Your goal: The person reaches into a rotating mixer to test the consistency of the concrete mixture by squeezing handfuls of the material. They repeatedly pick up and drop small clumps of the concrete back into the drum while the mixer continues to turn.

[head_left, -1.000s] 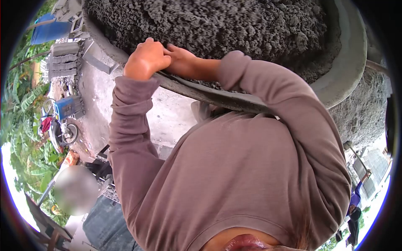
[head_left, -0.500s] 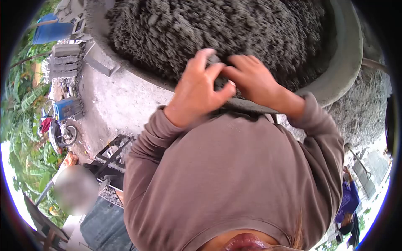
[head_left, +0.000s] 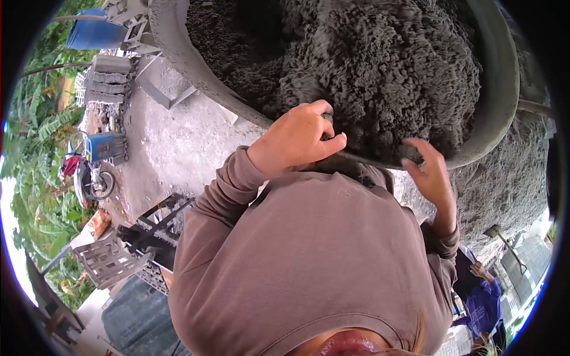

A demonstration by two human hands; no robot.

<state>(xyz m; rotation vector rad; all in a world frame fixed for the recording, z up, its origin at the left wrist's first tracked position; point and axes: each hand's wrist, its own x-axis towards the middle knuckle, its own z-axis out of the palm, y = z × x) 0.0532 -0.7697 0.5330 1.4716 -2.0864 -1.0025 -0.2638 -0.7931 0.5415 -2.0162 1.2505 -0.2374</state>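
A wide round grey tub [head_left: 502, 113] with a thick rim holds a crumbly, damp-looking grey mix [head_left: 380, 65] that resembles mortar or concrete. My left hand [head_left: 297, 137] is over the near rim at the middle, its fingers curled in and the thumb sticking out. A dark grey bit shows among those fingers, but I cannot tell what it is. To the right, my right hand [head_left: 430, 172] is at the near rim, with thumb and fingers apart beside the mix. Its lower fingers are partly hidden.
On the left are grey blocks [head_left: 110, 83], a motorbike [head_left: 95, 181], a blue barrel [head_left: 95, 32] and a metal frame [head_left: 163, 89]. A plastic crate [head_left: 104, 258] and dark bin [head_left: 139, 320] stand lower left. Another person [head_left: 484, 305] in purple is at lower right, near a grey heap [head_left: 504, 178].
My hands have parted: the right moved right along the rim, while the left moved slightly right and down. The mix looks different, with a dark hollow at upper left. The view has shifted.
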